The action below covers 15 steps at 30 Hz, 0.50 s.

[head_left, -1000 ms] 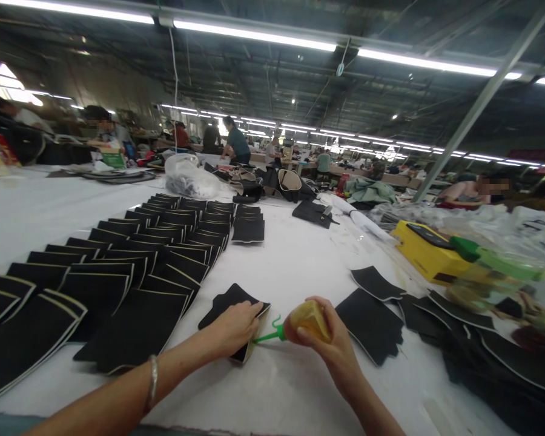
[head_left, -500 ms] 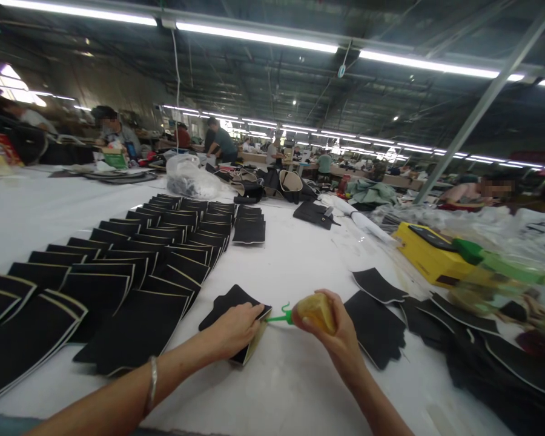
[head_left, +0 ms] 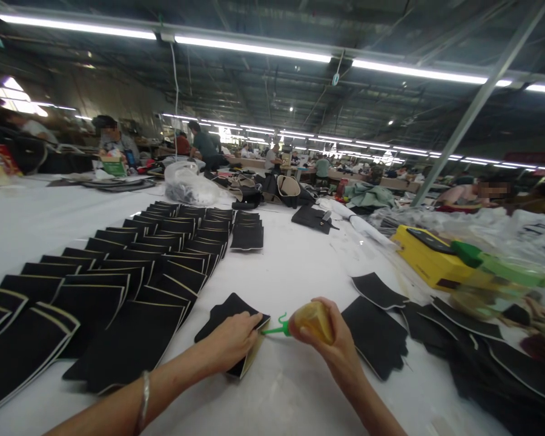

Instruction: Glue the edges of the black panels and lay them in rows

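My left hand presses on a black piece lying on the white table, its fingers together near the pale right edge. My right hand is wrapped round a squeeze bottle of amber liquid. The bottle lies sideways, and its green nozzle points left, with the tip at the piece's pale edge. To the left, rows of overlapping black pieces with light edges cover the table. More black pieces lie right of my right hand.
A yellow box and a clear green-rimmed container stand at the right, by plastic sheeting. Farther back are a plastic bag, a black pouch and dark bags. Several people sit or stand beyond the white table.
The nozzle tip has shifted slightly down along the piece's pale edge. The view has tilted a little, so the table things sit lower. A person in the back has moved left.
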Available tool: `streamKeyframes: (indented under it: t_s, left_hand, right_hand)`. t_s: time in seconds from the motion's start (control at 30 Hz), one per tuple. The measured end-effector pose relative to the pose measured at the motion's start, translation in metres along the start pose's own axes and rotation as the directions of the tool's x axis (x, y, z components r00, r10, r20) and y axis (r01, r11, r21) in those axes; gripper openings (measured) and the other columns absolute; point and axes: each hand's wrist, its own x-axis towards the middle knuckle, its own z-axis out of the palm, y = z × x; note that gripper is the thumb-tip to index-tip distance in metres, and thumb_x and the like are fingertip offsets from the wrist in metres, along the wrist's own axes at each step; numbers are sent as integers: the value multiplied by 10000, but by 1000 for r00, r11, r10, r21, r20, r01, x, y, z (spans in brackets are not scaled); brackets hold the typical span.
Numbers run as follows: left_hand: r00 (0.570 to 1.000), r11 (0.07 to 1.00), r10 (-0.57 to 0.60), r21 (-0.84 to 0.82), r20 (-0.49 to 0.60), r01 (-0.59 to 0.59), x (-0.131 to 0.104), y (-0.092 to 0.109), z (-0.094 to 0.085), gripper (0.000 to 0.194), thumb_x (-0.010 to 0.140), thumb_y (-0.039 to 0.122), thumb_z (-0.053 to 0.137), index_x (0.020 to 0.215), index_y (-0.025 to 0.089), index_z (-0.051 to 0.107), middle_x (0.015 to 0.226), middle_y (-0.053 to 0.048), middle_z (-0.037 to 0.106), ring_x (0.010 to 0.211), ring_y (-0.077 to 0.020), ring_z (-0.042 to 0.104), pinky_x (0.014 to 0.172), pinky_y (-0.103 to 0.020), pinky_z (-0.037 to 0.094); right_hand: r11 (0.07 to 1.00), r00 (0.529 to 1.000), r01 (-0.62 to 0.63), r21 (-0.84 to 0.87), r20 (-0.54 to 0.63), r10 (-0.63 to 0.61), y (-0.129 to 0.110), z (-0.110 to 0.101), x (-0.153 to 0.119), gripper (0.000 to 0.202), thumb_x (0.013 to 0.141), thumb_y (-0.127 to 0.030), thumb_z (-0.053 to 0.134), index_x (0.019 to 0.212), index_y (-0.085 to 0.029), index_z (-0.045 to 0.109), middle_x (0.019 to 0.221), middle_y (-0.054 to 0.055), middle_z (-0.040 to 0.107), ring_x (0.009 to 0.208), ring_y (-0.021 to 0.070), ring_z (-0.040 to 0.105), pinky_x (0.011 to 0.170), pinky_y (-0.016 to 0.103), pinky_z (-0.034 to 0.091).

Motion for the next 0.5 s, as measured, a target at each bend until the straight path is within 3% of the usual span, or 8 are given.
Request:
streamKeyframes:
  t_s: [0.13,0.2,0.3,0.4,0.47,0.5]
  left_hand:
    - [1000,999,-2,-36,-7,2,2,-4,0,472,889,252,310,1316,195,503,1111,-125,630,1034,-263,591,908,-381,420]
    - [1000,998,8,-59,-10,-8,3,-6,-1,467,878,246,327,1297,199,525,1128,-116,635,1040,-256,587,918,-367,417]
    - [1000,995,20,-96,-14,-21,1,-3,-5,470,850,215,348,1272,209,553,1110,-95,654,1006,-244,600,894,-343,437]
    - [1000,994,-8,-112,-9,7,-2,0,-7,481,824,199,373,1266,217,562,1064,-76,674,964,-237,615,872,-332,458]
    - [999,994,-40,-107,-25,37,-1,-2,-8,481,831,218,380,1280,222,552,1064,-72,670,967,-235,614,889,-338,464]
    - [997,995,-50,-92,-52,45,0,-4,-9,489,833,225,387,1297,227,537,1098,-76,655,993,-234,605,911,-342,460]
  right_hand:
    - [971,992,-108,215,89,91,-4,4,-9,468,728,-426,767,1084,-196,568,885,15,615,814,224,579,736,315,478]
    - [886,977,-212,412,81,197,-3,3,-6,448,716,-422,781,1047,-184,597,900,34,638,837,235,604,716,324,512]
    - [611,911,-315,727,51,409,-1,-7,6,378,703,-325,800,996,-155,631,934,69,677,835,227,650,702,326,565]
    - [307,809,-200,931,-20,588,-2,-24,23,276,751,-173,695,1020,-162,636,985,76,691,833,222,679,705,341,605]
    - [191,794,-111,975,-28,607,2,-38,34,311,795,-143,584,1101,-184,618,1087,91,669,903,247,676,688,371,622]
    - [169,818,-80,982,-32,574,7,-44,39,347,805,-143,548,1144,-195,605,1134,100,653,940,259,668,691,387,626]
